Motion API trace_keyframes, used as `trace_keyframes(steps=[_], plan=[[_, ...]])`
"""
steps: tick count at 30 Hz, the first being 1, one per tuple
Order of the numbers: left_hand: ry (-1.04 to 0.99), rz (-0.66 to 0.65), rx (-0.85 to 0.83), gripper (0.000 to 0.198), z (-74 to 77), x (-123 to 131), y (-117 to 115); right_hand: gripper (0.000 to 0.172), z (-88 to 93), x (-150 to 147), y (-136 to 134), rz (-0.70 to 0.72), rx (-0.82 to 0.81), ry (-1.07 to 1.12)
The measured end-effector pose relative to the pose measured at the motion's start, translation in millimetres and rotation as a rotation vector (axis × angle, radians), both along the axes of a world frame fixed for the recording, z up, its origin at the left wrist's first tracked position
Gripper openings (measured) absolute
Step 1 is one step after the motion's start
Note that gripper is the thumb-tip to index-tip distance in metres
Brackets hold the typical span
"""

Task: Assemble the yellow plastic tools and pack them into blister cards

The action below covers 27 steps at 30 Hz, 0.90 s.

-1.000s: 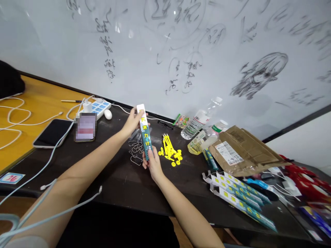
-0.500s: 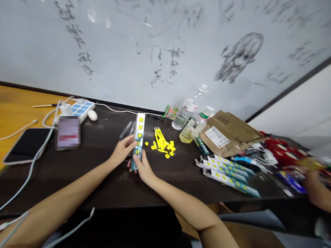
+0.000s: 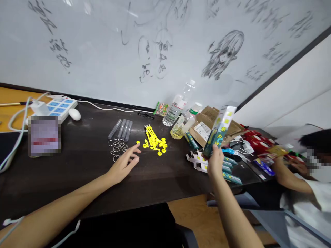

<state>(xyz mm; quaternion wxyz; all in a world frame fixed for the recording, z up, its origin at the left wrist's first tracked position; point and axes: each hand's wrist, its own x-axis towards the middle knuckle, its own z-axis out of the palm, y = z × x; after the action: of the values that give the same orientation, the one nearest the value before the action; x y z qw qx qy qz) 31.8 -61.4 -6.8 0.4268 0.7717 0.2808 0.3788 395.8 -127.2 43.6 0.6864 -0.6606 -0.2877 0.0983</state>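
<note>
My right hand (image 3: 216, 161) grips the lower end of a narrow green-and-white cardboard box (image 3: 221, 130) with yellow lettering, tilted up above several similar boxes (image 3: 232, 177) on the dark table. Those boxes have open white flaps at their near-left ends. My left hand (image 3: 126, 162) hovers over the table with fingers apart and nothing in it. Near its fingertips are bent wire hooks (image 3: 119, 147) and a small yellow piece (image 3: 138, 142). Behind the hooks lie several clear plastic tubes (image 3: 121, 129). Yellow rods, rings and caps (image 3: 154, 140) form a pile to the right.
Two plastic bottles (image 3: 176, 109), a snack packet (image 3: 161, 108) and a brown cardboard parcel (image 3: 203, 130) stand along the whiteboard. On the left are a power strip (image 3: 60, 107), cables and a white rounded object (image 3: 74, 114). Another person's arm (image 3: 292, 179) reaches in at the right.
My right hand has carried the box rightward from the middle to above the other boxes. My left hand has let go of it, uncovering the tubes and hooks. The view has turned right.
</note>
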Motion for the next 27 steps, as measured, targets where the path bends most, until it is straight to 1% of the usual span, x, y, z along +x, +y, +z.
trace_keyframes(steps=[2, 3, 5, 6, 7, 9, 11, 14, 17, 19, 20, 21, 23, 24, 25, 26, 27], plan=[[0.009, 0.025, -0.001, 0.048, -1.6, -0.7, 3.6, 0.046, 3.7, 40.2, 8.6, -0.041, -0.187, -0.015], [0.014, 0.038, 0.001, 0.047, -2.0, -1.2, 5.5, 0.05, 4.6, 57.1, 14.4, -0.021, -0.288, -0.072], [0.032, 0.068, 0.021, 0.045, -1.7, -2.7, 9.5, 0.063, 4.6, 84.1, 28.5, -0.016, -0.471, -0.256], [0.05, 0.084, 0.04, 0.043, -1.1, -3.6, 11.5, 0.068, 4.0, 94.3, 36.7, -0.011, -0.553, -0.356], [0.074, 0.102, 0.064, 0.042, -0.3, -4.7, 13.5, 0.065, 3.1, 102.3, 45.2, -0.02, -0.628, -0.471], [0.13, 0.152, 0.117, 0.038, 1.8, -7.6, 18.2, 0.055, 0.6, 111.8, 62.1, -0.02, -0.772, -0.697], [0.181, 0.22, 0.166, 0.033, 3.4, -11.4, 23.9, 0.05, -2.6, 114.0, 76.8, -0.007, -0.888, -0.855], [0.229, 0.318, 0.214, 0.027, 3.8, -18.1, 33.8, 0.048, -8.1, 109.2, 91.5, -0.012, -1.04, -1.006], [0.257, 0.377, 0.218, 0.023, 1.7, -23.8, 42.8, 0.046, -11.4, 104.0, 98.3, -0.047, -1.128, -1.096], [0.265, 0.396, 0.212, 0.022, 0.1, -25.6, 46.5, 0.043, -9.7, 102.3, 99.6, -0.052, -1.119, -1.093], [0.268, 0.401, 0.211, 0.021, -0.4, -25.9, 47.3, 0.04, -7.3, 101.2, 99.1, -0.062, -1.076, -1.071], [0.27, 0.403, 0.21, 0.021, -0.8, -25.7, 47.6, 0.038, -3.9, 99.3, 97.8, -0.091, -0.999, -1.034], [0.272, 0.399, 0.213, 0.021, -1.2, -24.2, 46.3, 0.033, 4.4, 89.9, 92.5, -0.192, -0.75, -0.932], [0.271, 0.392, 0.218, 0.02, -1.4, -22.9, 45.0, 0.031, 8.6, 81.2, 88.7, -0.259, -0.596, -0.868], [0.268, 0.381, 0.227, 0.021, -1.7, -21.4, 43.5, 0.03, 12.1, 69.4, 84.6, -0.289, -0.439, -0.839], [0.268, 0.36, 0.241, 0.021, -2.1, -19.6, 41.9, 0.027, 14.5, 54.3, 80.7, -0.266, -0.311, -0.848], [0.271, 0.333, 0.26, 0.021, -2.5, -17.6, 40.1, 0.024, 15.5, 36.3, 77.6, -0.183, -0.246, -0.89]])
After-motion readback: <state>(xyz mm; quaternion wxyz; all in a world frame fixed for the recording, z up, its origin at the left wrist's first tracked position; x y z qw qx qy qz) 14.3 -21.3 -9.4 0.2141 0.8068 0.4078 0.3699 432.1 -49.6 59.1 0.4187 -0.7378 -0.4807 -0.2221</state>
